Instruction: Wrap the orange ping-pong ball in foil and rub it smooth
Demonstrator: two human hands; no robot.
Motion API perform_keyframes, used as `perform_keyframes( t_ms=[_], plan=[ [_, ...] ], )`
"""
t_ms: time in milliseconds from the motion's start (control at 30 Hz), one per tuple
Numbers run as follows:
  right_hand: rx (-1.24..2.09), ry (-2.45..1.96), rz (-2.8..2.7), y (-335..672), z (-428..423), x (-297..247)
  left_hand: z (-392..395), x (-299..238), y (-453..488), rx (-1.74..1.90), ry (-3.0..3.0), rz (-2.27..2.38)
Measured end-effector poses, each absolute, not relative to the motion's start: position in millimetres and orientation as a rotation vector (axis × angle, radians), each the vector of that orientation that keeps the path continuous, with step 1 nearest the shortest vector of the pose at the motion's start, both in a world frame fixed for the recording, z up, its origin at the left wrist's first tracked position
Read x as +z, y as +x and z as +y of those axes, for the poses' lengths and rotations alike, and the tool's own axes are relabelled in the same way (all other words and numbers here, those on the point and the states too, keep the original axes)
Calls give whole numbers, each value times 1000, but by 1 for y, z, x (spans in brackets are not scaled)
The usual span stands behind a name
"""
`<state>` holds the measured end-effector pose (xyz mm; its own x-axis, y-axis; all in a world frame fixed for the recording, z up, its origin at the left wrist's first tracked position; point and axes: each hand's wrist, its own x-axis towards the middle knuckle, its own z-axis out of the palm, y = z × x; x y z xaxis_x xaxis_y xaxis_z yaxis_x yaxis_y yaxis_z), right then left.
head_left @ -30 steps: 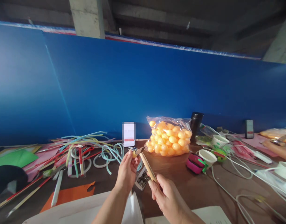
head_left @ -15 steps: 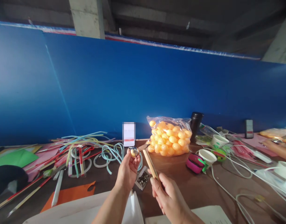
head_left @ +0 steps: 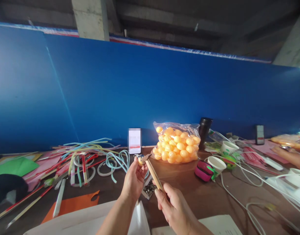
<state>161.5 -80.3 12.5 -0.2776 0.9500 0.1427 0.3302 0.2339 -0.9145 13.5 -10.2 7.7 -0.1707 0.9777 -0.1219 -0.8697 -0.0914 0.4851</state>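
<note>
My left hand [head_left: 134,178] is closed, pinching a shiny round metal object [head_left: 140,159] in its fingertips, palm turned up. My right hand [head_left: 171,204] is wrapped round the wooden handle of a small hammer [head_left: 153,174]. The hammer's dark head is up against or just in front of the round object; whether they touch I cannot tell. Below and between my hands is a small open box of shiny metal balls [head_left: 149,188], partly hidden by my left hand.
Behind my hands stand a lit phone [head_left: 134,140] and a clear bag of orange balls [head_left: 176,145]. Tubes and strips [head_left: 83,156] pile up at left. Paper cups [head_left: 217,164], a purple pouch [head_left: 203,170] and white cables lie at right. Another person's hand [head_left: 287,153] shows at far right.
My right hand has moved slightly left, bringing the hammer's head over to the round metal object. My left hand keeps its grip and has barely moved.
</note>
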Motion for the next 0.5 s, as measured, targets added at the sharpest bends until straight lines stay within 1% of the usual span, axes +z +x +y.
perform_keyframes(
  t_ms=[500],
  plan=[
    [1048, -1166, -1772, 165, -76, 10, -11, 6, 14, 1687, 323, 562]
  ],
)
